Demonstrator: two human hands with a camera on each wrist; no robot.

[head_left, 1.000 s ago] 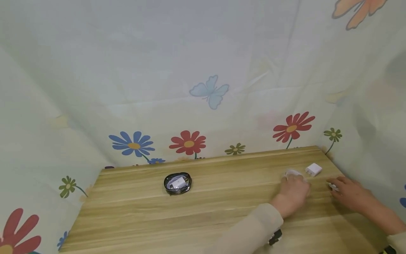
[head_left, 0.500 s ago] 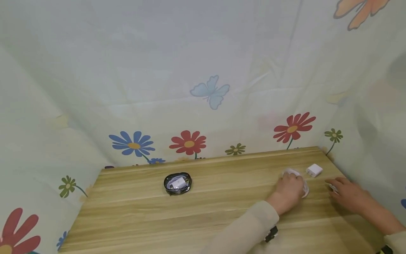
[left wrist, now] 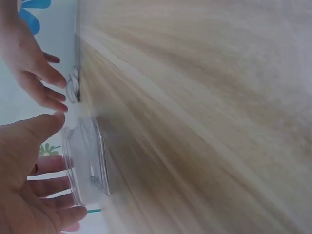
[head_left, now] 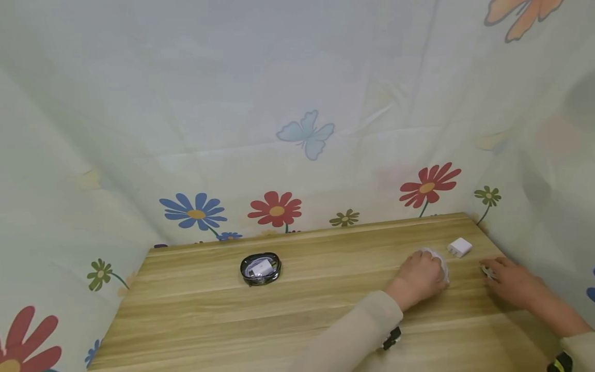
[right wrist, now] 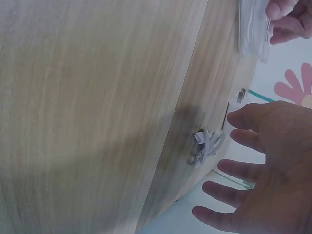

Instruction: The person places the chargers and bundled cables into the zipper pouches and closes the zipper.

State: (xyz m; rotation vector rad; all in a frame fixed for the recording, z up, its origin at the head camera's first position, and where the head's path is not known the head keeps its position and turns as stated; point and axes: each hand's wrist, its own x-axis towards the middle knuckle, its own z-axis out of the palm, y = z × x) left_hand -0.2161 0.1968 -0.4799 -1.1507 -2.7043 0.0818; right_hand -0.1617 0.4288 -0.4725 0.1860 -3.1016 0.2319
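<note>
My left hand (head_left: pixel 416 276) spans a clear plastic box (head_left: pixel 440 262) on the wooden table. In the left wrist view the thumb lies at one end of the box's rim (left wrist: pixel 70 168) and the little finger at the other, with more fingers behind it. My right hand (head_left: pixel 516 284) is over a small bundled white cable (head_left: pixel 488 272) at the table's right side. The right wrist view shows its fingers spread and apart from the cable (right wrist: pixel 208 145), which lies on the wood. A white charger plug (head_left: pixel 460 247) with metal prongs sits behind and between the hands.
Left of centre on the wooden table (head_left: pixel 325 294) stands a black-rimmed clear box (head_left: pixel 243 273) with a white charger and a cable inside. A flower-printed cloth (head_left: pixel 307 175) rises behind the table and along both sides.
My left hand has shifted slightly left, and more of the clear box shows beside it. The right hand stays almost in place over the cable. Charger and black-rimmed box have not moved.
</note>
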